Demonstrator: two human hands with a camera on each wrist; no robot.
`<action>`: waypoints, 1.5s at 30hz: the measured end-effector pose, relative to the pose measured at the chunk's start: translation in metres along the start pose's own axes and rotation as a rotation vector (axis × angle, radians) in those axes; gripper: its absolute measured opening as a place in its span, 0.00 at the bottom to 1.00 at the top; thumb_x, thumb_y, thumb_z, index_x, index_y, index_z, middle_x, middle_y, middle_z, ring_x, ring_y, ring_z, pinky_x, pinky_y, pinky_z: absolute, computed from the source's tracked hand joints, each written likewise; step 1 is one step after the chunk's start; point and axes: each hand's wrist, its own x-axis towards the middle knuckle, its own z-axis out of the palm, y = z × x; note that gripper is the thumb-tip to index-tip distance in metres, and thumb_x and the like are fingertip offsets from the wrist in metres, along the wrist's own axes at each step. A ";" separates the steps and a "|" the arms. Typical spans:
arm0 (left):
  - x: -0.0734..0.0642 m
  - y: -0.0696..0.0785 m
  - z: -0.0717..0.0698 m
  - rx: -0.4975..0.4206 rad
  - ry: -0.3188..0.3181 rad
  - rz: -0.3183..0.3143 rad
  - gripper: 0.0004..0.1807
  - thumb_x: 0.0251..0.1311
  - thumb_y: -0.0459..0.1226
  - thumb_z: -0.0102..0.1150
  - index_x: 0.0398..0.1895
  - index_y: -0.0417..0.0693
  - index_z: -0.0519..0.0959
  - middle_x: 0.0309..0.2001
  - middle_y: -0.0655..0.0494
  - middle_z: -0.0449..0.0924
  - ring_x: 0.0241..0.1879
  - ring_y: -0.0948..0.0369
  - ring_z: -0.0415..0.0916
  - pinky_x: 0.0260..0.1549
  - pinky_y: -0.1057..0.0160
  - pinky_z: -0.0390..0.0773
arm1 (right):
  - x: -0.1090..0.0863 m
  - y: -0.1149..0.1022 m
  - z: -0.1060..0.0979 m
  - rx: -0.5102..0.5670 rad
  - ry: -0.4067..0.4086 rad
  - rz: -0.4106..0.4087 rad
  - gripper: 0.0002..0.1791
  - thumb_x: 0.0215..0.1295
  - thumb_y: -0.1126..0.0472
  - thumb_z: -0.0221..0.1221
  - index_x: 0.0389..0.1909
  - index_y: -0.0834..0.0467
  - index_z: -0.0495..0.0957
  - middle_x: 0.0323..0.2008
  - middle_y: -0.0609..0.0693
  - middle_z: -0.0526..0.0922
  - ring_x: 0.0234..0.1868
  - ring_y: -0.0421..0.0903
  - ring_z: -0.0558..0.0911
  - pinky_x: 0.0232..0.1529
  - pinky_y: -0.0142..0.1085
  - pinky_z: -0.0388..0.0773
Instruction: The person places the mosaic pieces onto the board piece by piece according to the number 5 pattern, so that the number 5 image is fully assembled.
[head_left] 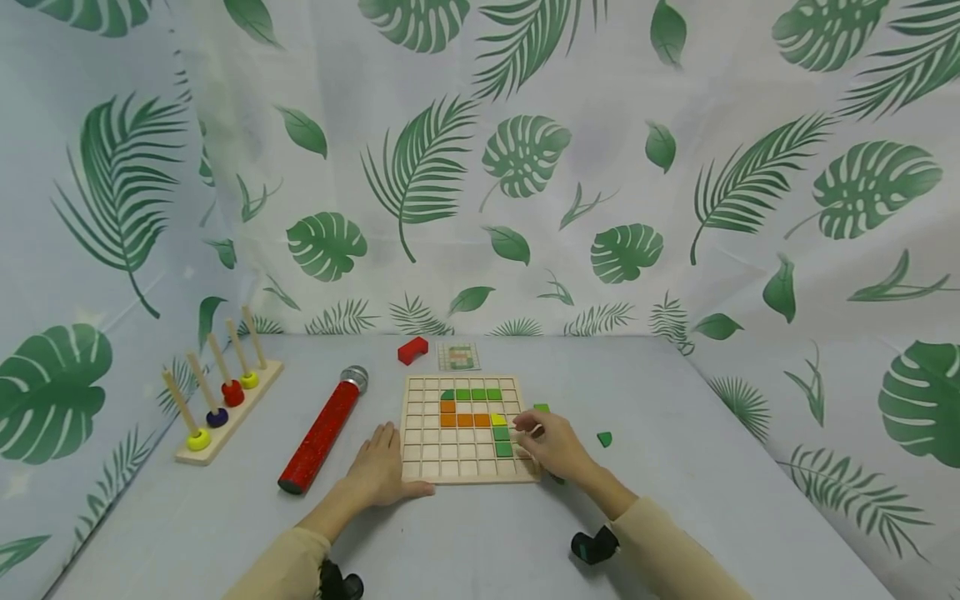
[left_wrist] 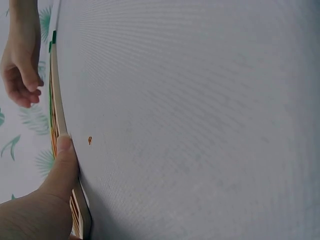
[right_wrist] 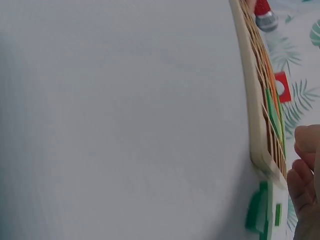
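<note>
A wooden grid board (head_left: 457, 468) lies mid-table, with green tiles (head_left: 478, 394), orange tiles (head_left: 467, 421), a yellow tile (head_left: 498, 420) and two more green tiles (head_left: 503, 448) in its cells. My left hand (head_left: 378, 471) rests at the board's lower left corner, fingers along the left side; its thumb (left_wrist: 64, 162) touches the front edge. Above the board's right edge hovers my right hand (head_left: 558, 448), fingers loosely bent. Nothing shows between its fingertips in the left wrist view. Loose green pieces (right_wrist: 265, 210) lie beside the board, partly hidden by that hand in the head view.
Behind the board are a patterned card (head_left: 457, 357) and a red block (head_left: 412, 350). On the left lie a red microphone-like stick (head_left: 322, 435) and a wooden peg stand (head_left: 247, 403) with coloured beads. A green piece (head_left: 604, 438) sits farther right. Leaf-print cloth walls enclose the table.
</note>
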 end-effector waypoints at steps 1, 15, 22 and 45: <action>0.000 0.000 0.000 -0.002 -0.001 -0.002 0.61 0.42 0.61 0.68 0.65 0.21 0.54 0.66 0.28 0.53 0.67 0.38 0.50 0.64 0.41 0.54 | 0.001 0.002 -0.003 -0.008 0.013 0.011 0.12 0.56 0.72 0.63 0.42 0.64 0.78 0.36 0.50 0.81 0.36 0.43 0.79 0.37 0.35 0.80; 0.002 -0.001 0.003 0.004 -0.007 -0.009 0.62 0.41 0.62 0.68 0.65 0.22 0.54 0.67 0.29 0.53 0.67 0.38 0.50 0.64 0.42 0.53 | -0.005 0.022 -0.037 -0.072 0.013 0.159 0.13 0.56 0.73 0.63 0.43 0.64 0.78 0.37 0.50 0.81 0.39 0.46 0.78 0.40 0.40 0.79; 0.003 -0.002 0.004 0.005 -0.012 -0.013 0.62 0.42 0.62 0.68 0.65 0.22 0.54 0.67 0.29 0.53 0.67 0.38 0.49 0.64 0.42 0.53 | -0.018 0.027 -0.043 -0.064 -0.064 0.152 0.17 0.52 0.72 0.64 0.46 0.65 0.78 0.38 0.51 0.82 0.39 0.46 0.78 0.39 0.38 0.79; 0.000 0.002 0.000 0.008 -0.023 -0.018 0.62 0.42 0.62 0.67 0.65 0.22 0.54 0.67 0.29 0.52 0.68 0.38 0.49 0.64 0.43 0.53 | -0.051 0.029 -0.044 -0.135 -0.040 0.134 0.18 0.48 0.70 0.69 0.42 0.58 0.79 0.36 0.44 0.77 0.38 0.39 0.76 0.40 0.34 0.78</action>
